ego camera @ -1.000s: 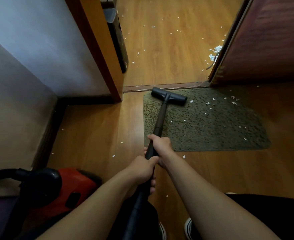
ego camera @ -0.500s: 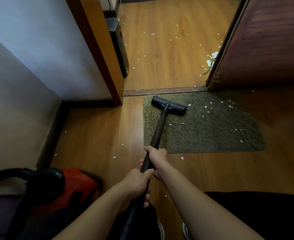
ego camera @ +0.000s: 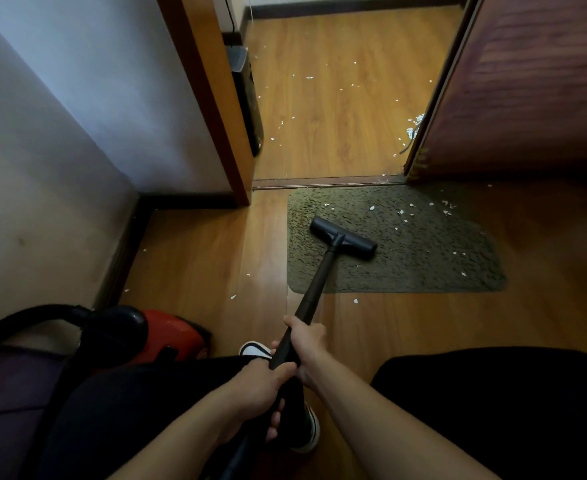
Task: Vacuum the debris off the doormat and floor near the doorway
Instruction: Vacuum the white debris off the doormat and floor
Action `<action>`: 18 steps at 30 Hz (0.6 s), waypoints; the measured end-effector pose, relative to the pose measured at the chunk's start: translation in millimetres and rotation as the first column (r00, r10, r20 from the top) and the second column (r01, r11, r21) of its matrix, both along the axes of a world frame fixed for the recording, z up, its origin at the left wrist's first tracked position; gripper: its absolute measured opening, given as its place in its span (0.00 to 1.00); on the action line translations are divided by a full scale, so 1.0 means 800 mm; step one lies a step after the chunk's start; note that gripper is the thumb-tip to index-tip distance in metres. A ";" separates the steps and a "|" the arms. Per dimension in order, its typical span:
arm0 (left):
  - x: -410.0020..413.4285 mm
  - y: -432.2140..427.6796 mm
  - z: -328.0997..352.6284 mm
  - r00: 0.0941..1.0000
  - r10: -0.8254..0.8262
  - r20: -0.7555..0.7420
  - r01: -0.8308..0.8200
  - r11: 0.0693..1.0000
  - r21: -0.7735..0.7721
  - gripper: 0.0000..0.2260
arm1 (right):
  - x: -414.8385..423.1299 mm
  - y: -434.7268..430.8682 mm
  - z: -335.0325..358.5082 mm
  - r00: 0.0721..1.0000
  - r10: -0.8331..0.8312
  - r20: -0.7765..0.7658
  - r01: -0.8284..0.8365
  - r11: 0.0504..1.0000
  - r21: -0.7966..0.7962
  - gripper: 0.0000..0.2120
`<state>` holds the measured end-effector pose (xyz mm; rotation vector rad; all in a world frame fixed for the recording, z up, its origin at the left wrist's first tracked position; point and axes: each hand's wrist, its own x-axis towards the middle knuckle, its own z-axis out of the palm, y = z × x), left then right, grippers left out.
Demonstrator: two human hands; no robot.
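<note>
A dark green doormat [ego camera: 423, 261] lies on the wood floor just before the doorway threshold. The black T-shaped vacuum head [ego camera: 342, 238] rests on the mat's left half. Its black wand [ego camera: 314, 289] runs back to me. My right hand [ego camera: 307, 344] grips the wand higher up, and my left hand [ego camera: 262, 382] grips it just below. White debris flecks [ego camera: 420, 211] lie on the mat's far right part, and more debris [ego camera: 311, 77] is scattered on the floor beyond the doorway.
The red and black vacuum body [ego camera: 153, 336] sits at my lower left by the wall. An open brown door [ego camera: 527, 88] stands at right, with a white debris pile [ego camera: 413, 128] at its edge. A black device [ego camera: 248, 102] leans behind the orange door frame [ego camera: 212, 109].
The vacuum head has been pulled back toward me, from the mat's far edge by the threshold to its middle-left. Both hands drew back with the wand, and my view tilted.
</note>
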<state>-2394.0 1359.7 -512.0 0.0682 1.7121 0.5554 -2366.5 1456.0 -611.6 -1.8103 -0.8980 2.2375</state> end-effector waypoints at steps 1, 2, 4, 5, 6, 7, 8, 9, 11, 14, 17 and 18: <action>0.005 -0.008 0.002 1.000 -0.008 -0.004 0.008 1.000 -0.004 0.11 | 0.005 -0.008 0.000 1.000 -0.002 -0.004 0.002 1.000 -0.004 0.12; 0.010 -0.015 0.003 1.000 -0.020 -0.012 0.020 1.000 -0.006 0.11 | 0.011 -0.016 0.001 1.000 -0.002 -0.006 0.002 1.000 -0.009 0.11; 0.019 -0.027 0.002 0.999 -0.040 -0.031 0.039 0.999 -0.010 0.11 | 0.022 -0.031 0.002 1.000 0.010 0.000 -0.010 1.000 -0.015 0.10; 0.022 -0.032 0.002 0.998 -0.045 -0.033 0.045 0.999 -0.012 0.10 | 0.025 -0.037 0.002 1.000 0.016 0.003 -0.015 1.000 -0.020 0.11; 0.025 -0.036 0.003 0.998 -0.052 -0.032 0.052 0.999 -0.015 0.11 | 0.028 -0.041 0.002 1.000 0.021 0.005 -0.021 1.000 -0.022 0.12; 0.026 -0.038 0.003 0.998 -0.059 -0.032 0.058 0.998 -0.020 0.11 | 0.030 -0.043 0.001 1.000 0.026 0.005 -0.026 1.000 -0.018 0.13; 0.027 -0.038 0.003 0.998 -0.062 -0.031 0.062 0.998 -0.019 0.11 | 0.031 -0.043 0.001 1.000 0.022 0.001 -0.022 1.000 -0.013 0.13; 0.027 -0.035 0.003 0.998 -0.060 -0.031 0.060 0.998 -0.013 0.11 | 0.030 -0.041 0.000 1.000 0.016 -0.002 -0.016 1.000 -0.008 0.14; 0.025 -0.027 0.000 0.998 -0.051 -0.034 0.051 0.999 0.004 0.11 | 0.026 -0.031 -0.005 1.000 -0.001 -0.009 0.001 1.000 0.006 0.15; 0.021 -0.007 -0.007 0.998 -0.050 -0.029 0.050 0.999 0.014 0.12 | 0.019 -0.011 -0.013 0.999 -0.031 -0.019 0.031 0.999 0.013 0.17; 0.018 0.015 -0.013 0.998 -0.048 -0.044 0.049 0.999 0.021 0.13 | 0.016 0.011 -0.019 0.999 -0.052 -0.009 0.052 0.998 0.032 0.16; 0.018 0.022 -0.013 0.998 -0.049 -0.046 0.051 0.998 0.026 0.13 | 0.015 0.018 -0.019 0.998 -0.059 -0.011 0.060 0.998 0.036 0.15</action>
